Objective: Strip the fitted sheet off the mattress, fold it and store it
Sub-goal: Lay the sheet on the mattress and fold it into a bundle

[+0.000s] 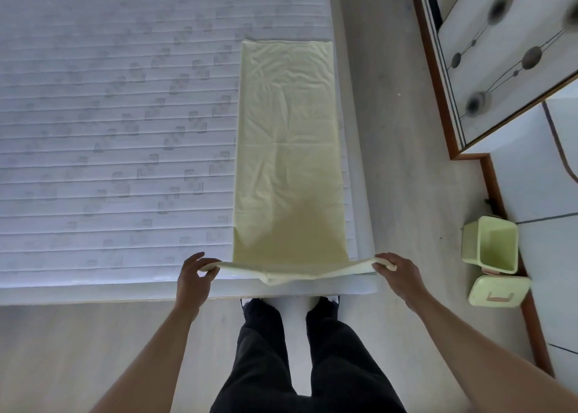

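The pale yellow fitted sheet (287, 137) lies folded into a long narrow strip along the right side of the bare white quilted mattress (109, 115). Its near end is lifted off the mattress and sags in the middle. My left hand (195, 273) pinches the near left corner of the strip. My right hand (395, 271) grips the near right corner. The far end of the strip lies flat on the mattress.
A wardrobe (488, 62) with patterned doors stands to the right across a strip of light floor. A pale green bin (491, 245) and its lid (499, 290) sit on the floor by the wardrobe. My legs stand at the mattress's near edge.
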